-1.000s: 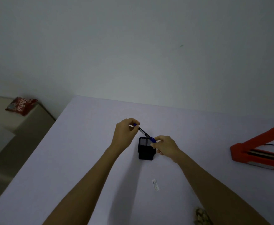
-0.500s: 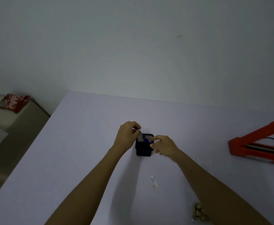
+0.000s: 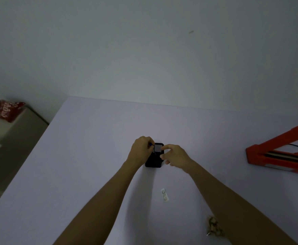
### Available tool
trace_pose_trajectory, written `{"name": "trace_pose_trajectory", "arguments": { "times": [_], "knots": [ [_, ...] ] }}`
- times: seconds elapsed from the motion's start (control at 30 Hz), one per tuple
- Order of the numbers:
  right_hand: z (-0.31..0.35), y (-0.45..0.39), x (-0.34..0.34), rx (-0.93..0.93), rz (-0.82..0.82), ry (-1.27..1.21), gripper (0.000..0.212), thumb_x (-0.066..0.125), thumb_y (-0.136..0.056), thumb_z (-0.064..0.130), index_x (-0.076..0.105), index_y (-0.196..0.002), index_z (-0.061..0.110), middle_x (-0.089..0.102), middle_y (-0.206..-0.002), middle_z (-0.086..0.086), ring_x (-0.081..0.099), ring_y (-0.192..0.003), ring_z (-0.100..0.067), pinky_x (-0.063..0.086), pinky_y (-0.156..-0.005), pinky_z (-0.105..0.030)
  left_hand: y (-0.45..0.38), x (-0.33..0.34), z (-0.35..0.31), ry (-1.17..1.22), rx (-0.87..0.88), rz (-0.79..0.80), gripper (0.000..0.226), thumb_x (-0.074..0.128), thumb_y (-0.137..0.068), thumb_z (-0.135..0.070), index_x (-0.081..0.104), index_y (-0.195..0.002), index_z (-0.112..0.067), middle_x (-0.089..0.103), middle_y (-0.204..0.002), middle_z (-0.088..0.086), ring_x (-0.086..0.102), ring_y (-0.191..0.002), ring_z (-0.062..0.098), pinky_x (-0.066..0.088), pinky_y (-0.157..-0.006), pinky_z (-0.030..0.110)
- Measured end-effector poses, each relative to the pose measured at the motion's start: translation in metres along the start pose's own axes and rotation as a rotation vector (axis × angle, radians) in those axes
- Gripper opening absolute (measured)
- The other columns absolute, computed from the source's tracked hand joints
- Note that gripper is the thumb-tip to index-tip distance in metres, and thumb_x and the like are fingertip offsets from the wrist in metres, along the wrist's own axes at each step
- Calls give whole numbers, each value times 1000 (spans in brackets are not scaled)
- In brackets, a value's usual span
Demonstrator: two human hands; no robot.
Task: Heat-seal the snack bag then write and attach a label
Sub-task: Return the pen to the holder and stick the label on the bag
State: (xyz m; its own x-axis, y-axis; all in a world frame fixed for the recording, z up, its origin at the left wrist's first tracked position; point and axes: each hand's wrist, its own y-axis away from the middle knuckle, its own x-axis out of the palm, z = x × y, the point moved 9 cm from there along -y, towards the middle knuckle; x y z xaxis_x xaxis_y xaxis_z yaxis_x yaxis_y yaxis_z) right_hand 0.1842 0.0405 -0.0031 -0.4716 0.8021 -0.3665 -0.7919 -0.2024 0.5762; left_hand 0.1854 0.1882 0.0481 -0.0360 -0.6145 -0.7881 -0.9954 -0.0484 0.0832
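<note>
Pale table (image 3: 91, 156) under a bare wall; left hand (image 3: 141, 150) curled around a blue pen (image 3: 151, 145) at the black mesh holder (image 3: 156, 154), right hand (image 3: 175, 156) loosely open beside it, white label (image 3: 165, 195) nearer, red heat sealer (image 3: 279, 152) far right, snack bag (image 3: 214, 227) at right forearm

Black mesh pen holder (image 3: 155, 156); blue pen (image 3: 151, 145); orange-red heat sealer (image 3: 275, 152), right; red, white-lettered snack bag (image 3: 6, 110), far left; lavender table (image 3: 91, 156); white label (image 3: 165, 195).
</note>
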Motion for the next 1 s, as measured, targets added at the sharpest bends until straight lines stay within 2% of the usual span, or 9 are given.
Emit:
{"name": "trace_pose_trajectory", "arguments": {
  "times": [0.27, 0.43, 0.57, 0.7, 1.0],
  "knots": [
    [-2, 2, 2, 1, 20, -5, 38, 72, -80, 13, 60, -116, 21, 69, -88, -9, 61, -61, -13, 44, -50, -20, -1, 8, 8, -48, -26, 6, 17, 55, -91, -10, 66, -104, -8, 62, -103, 10, 62, -86, 22, 52, -75, 28],
    [-7, 0, 5, -17, 44, -11, 40, 72, -81, 13, 58, -118, 18, 67, -78, -7, 59, -57, -11, 42, -44, -15, -1, 12, 15, -81, -38, -8, 20, 52, -89, -5, 64, -105, -7, 62, -103, 13, 60, -86, 23, 51, -73, 30],
    [-5, 0, 4, -15, 56, -13, 41, 72, -81, 11, 57, -119, 15, 65, -75, -8, 56, -54, -11, 40, -41, -13, -3, 11, 18, -51, -42, -16, 25, 51, -89, -4, 61, -112, -8, 57, -116, 7, 59, -91, 20, 50, -77, 28],
    [-2, -1, 3, -19, 65, 28, 42, 73, -80, 14, 57, -119, 18, 65, -76, -5, 58, -55, -11, 40, -43, -14, -3, 5, 15, -28, -31, -30, 28, 52, -90, -5, 59, -116, -11, 53, -126, 3, 58, -93, 16, 46, -76, 22],
    [0, 8, 4, -36, 85, 82, 38, 75, -79, 19, 59, -113, 22, 67, -83, -5, 60, -60, -11, 41, -45, -16, 9, -4, 2, -4, 19, -96, 27, 53, -89, -6, 61, -115, -9, 55, -123, 6, 62, -89, 22, 53, -77, 35]
  ]
}}
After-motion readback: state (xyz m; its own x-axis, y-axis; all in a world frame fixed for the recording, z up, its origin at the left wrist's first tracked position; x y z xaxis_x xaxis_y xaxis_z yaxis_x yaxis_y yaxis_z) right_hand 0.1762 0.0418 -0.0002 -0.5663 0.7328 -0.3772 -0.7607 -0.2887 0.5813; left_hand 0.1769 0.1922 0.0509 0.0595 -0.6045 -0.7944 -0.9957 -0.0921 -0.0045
